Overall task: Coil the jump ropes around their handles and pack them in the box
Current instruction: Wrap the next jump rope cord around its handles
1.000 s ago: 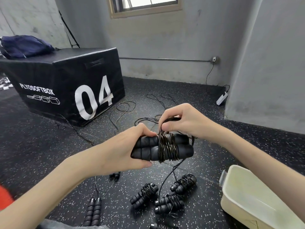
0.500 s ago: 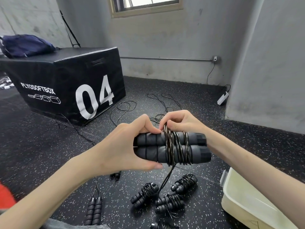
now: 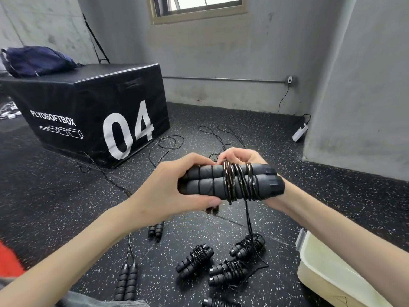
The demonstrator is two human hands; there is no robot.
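Head view: my left hand has a closed grip round the two foam handles, held side by side in front of me above the floor. My right hand sits behind them, its grip pinching the rope at the top of the coil. The loose tail hangs down toward the wound bundles on the floor. The cream box is low at my right, with no ropes showing in the part I can see.

To do this well, I think I should keep the handles pressed flat together, lay each turn snug beside the previous one and keep the tail taut so nothing springs loose.

The black plyo block reads "PLYOSOFTBOX" and "04" in white.
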